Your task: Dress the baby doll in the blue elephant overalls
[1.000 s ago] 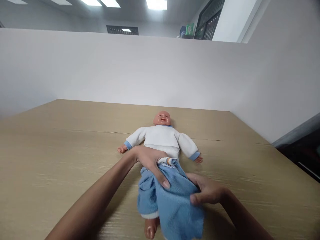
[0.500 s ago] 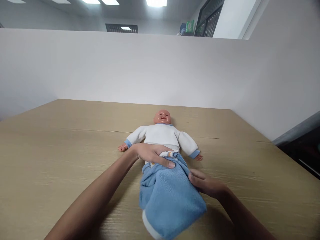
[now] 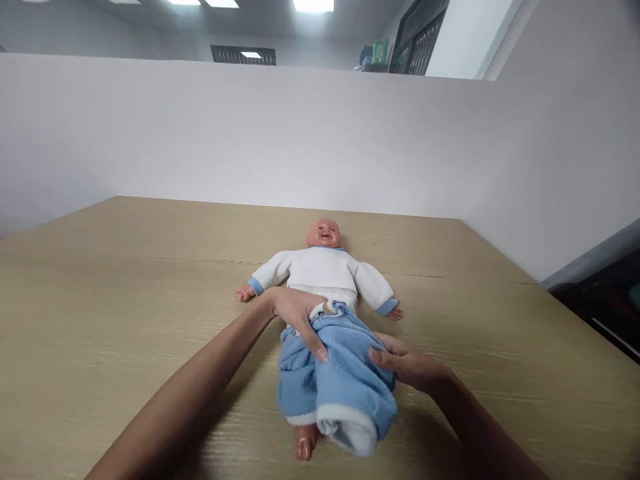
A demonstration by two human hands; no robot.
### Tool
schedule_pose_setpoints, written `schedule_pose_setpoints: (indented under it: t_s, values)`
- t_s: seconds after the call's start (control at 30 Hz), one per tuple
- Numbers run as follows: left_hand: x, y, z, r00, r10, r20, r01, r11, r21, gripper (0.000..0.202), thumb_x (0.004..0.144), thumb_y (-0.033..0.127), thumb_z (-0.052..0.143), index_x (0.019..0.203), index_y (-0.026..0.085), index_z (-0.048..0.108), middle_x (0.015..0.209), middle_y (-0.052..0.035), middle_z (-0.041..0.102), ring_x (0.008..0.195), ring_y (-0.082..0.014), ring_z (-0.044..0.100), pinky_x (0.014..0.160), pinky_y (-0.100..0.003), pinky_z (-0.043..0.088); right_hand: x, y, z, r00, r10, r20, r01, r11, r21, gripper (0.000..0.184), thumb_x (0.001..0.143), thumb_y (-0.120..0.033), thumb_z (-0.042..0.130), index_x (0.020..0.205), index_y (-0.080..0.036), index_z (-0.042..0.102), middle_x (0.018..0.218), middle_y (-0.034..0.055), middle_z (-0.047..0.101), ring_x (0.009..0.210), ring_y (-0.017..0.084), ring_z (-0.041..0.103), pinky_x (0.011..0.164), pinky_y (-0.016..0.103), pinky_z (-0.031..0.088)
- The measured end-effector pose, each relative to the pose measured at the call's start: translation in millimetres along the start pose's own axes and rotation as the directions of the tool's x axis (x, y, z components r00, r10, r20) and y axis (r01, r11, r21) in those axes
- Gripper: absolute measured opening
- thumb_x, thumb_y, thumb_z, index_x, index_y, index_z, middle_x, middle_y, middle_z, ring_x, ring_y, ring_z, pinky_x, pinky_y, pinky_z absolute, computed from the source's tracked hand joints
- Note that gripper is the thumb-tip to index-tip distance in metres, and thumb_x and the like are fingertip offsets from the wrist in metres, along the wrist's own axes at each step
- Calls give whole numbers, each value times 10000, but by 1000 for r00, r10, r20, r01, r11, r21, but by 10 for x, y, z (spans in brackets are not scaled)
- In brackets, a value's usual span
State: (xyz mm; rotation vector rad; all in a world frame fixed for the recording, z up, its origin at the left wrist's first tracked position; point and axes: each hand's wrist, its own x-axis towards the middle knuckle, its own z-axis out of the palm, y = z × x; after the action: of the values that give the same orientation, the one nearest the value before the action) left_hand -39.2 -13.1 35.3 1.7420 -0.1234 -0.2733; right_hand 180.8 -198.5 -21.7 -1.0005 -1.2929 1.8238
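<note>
- A doll (image 3: 323, 273) in a white top (image 3: 306, 267) is lying on its back on the tabletop (image 3: 140, 300), its arms spreading out to both sides
- The blue trousers (image 3: 350, 373) are covering its hips and most of its legs, the waistband (image 3: 327, 309) bunching just below the top
- The left hand (image 3: 295, 312) is pinching the trousers at the waistband, thumb pressing on the outside while the other fingers are going out of sight behind the cloth
- The right hand (image 3: 413, 363) is pinching the outer side of the trouser leg nearest it, thumb on top
- A foot (image 3: 305, 441) is showing below the other trouser leg; on the right hand's side the white cuff (image 3: 345, 417) is gaping toward the camera, with no foot showing
- The hidden leg could end up snagging if the cloth is bunching around it
- The waistband could end up twisting if the hands are pulling unevenly
- The doll could end up sliding if neither hand is bracing its body, which is staying unclear
</note>
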Motion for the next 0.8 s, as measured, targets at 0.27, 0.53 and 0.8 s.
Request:
schedule_pose_setpoints:
  t_s: [0.27,0.53,0.8]
  values:
    - [-17,-138,-69,1000,3,-14,-4,999,-47,509,670,394,988,1044,138,757,959,-16,776,924,-198,711,891,-239,594,-33,79,-29,999,-40,22,39,999,38,786,697,-703,911,1258,-188,716,1069,88,769,970,252,708,935,376,551]
    - [2,-215,-16,998,61,6,-59,984,-167,692,652,489,985,1197,142,736,1097,-78,813,1087,-278,765,1076,-379,576,-36,-191,286,964,-99,-247,127,987,99,513,887,-703,739,737,-235,591,698,-14,530,669,174,490,694,303,493]
    - [5,-94,40,998,25,-63,-30,997,-75,641,639,425,993,1164,150,748,1068,-56,822,1116,-274,754,1123,-378,549,-44,-241,463,945,-149,-292,146,989,-34,562,796,-533,901,1213,-195,739,1154,76,782,1092,272,705,1009,400,547]
